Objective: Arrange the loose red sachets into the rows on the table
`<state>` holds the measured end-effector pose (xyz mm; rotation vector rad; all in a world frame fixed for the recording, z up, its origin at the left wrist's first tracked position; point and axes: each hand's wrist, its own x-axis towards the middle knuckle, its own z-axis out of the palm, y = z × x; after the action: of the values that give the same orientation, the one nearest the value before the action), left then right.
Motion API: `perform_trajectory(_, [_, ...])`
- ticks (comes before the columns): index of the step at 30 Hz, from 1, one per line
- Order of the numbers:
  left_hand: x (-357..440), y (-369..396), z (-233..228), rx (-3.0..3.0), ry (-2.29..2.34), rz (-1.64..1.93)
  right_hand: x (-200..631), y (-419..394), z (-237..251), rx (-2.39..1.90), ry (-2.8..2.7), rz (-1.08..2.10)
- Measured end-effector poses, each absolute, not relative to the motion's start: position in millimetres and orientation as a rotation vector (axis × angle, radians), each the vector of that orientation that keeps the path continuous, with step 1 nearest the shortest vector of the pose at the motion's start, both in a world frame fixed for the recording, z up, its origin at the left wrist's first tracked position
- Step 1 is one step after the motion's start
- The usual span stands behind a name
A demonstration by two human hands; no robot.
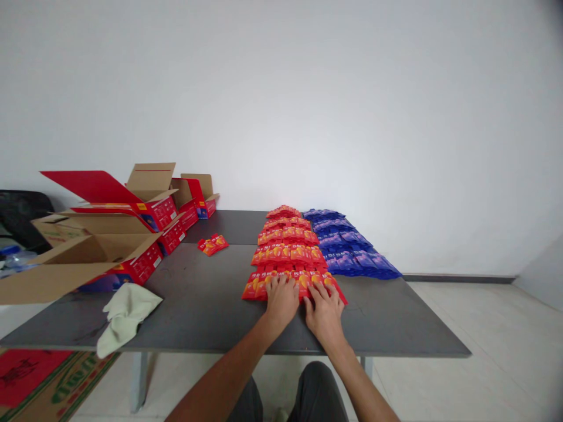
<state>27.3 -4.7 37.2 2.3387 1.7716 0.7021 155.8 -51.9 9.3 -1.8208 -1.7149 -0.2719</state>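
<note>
Rows of red packets point(288, 254) lie overlapping on the grey table, stepping back toward the wall. On the nearest row of red packets point(255, 286) rest both of my hands. My left hand point(281, 300) lies over the middle of that row, fingers stretched forward across the packets. Farther right along the same row, my right hand point(324, 308) touches the packets with its fingers spread. Neither hand grips anything that I can see. The packet parts under my fingers are hidden. Blue packets point(352, 252) form similar rows just to the right of the red ones.
Open red cardboard boxes point(145, 261) crowd the table's left side. A pale cloth point(127, 316) hangs slightly over the front edge. A few loose red packets point(213, 244) lie left of the rows. Below the table, at left, stands a printed carton point(79, 381).
</note>
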Motion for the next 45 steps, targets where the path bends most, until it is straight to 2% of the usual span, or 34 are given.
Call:
perform_trajectory(9, [2,-6,46,2.288,1.783,0.788,125,-39,25,-1.763,-1.705,-0.290])
perform_trajectory(18, [-73,17,45,2.237,1.883,0.869,42,5,41,-1.598,-1.887,-0.246])
perform_trajectory(29, [-192,70,27,2.043,2.261,0.721,-80,96,36,-1.442,-2.194,-0.048])
perform_trajectory(36, [-247,121,11,2.014,2.274,0.695,-132,148,22,-1.476,-2.364,0.083])
perform_trajectory(45, [-279,160,12,1.924,2.151,0.476,-166,204,9,-1.531,-2.493,0.236])
